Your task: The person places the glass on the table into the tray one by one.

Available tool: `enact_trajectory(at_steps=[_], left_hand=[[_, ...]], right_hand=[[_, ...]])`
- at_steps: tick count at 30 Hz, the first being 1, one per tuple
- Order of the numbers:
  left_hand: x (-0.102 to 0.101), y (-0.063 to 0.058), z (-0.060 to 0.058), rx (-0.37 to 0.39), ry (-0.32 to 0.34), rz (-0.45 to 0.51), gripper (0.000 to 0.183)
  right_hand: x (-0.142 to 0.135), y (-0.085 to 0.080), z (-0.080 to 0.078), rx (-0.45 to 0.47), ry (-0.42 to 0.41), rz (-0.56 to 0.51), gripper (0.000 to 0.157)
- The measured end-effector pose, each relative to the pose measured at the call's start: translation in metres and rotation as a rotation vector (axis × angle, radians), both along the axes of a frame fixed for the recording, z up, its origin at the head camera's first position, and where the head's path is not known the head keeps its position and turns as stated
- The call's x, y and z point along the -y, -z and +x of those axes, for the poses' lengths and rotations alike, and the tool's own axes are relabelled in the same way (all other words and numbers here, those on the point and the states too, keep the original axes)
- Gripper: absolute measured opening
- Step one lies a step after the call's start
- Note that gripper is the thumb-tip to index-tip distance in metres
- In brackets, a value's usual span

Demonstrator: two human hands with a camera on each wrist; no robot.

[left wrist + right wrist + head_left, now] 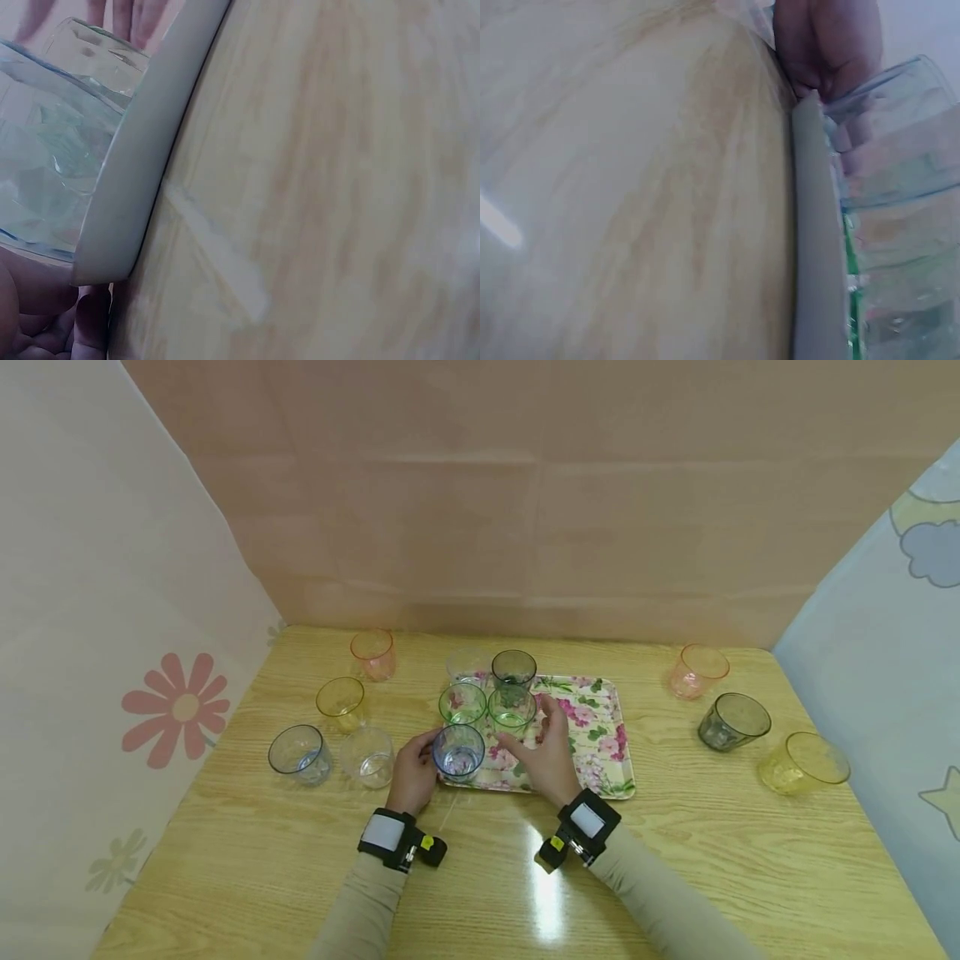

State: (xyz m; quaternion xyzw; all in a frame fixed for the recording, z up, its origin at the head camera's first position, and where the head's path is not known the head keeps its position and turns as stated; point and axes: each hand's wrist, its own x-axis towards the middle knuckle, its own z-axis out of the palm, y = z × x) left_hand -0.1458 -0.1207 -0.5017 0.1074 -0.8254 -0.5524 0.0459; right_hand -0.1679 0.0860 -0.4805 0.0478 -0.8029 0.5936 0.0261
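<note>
A blue-rimmed glass (459, 764) stands upright at the near left corner of the floral tray (603, 789). My left hand (414, 770) holds it from the left, with fingers low at the tray's corner; through the clear wall, fingers (860, 133) show in the right wrist view. Just behind and to the right is a green-rimmed glass (512, 720). My right hand (551, 756) grips that one, thumb in front and forefinger at its right side. Another green-rimmed glass (462, 714) stands beside it, with a dark glass (514, 667) and a clear glass (468, 664) behind.
On the left of the table are a pink glass (377, 662), a yellow glass (342, 706), a blue-grey glass (303, 760) and a clear glass (369, 760). Another pink glass (693, 677), a dark glass (731, 727) and a yellow glass (798, 768) stand on the right.
</note>
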Motion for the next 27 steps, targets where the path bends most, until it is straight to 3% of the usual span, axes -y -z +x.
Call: enact_trajectory(at_steps=[3,10,17,23,27], left_hand=[[0.001,0.000,0.000,-0.006,-0.002,-0.001,0.039],[0.001,-0.001,0.000,0.004,-0.006,0.000,0.040],[0.000,-0.002,0.000,0.018,0.000,0.001,0.040],[0.000,-0.002,0.001,0.013,-0.002,-0.007,0.039],[0.000,-0.001,0.001,0.012,-0.002,-0.010,0.039]], right_hand=[[-0.009,-0.009,0.003,-0.033,-0.014,-0.046,0.092],[-0.033,-0.048,0.019,-0.081,0.010,-0.093,0.080],[-0.076,-0.049,0.015,-0.226,0.082,-0.061,0.079],[-0.108,-0.078,0.021,-0.319,0.149,-0.045,0.073],[-0.136,-0.078,0.018,-0.358,0.225,-0.019,0.070]])
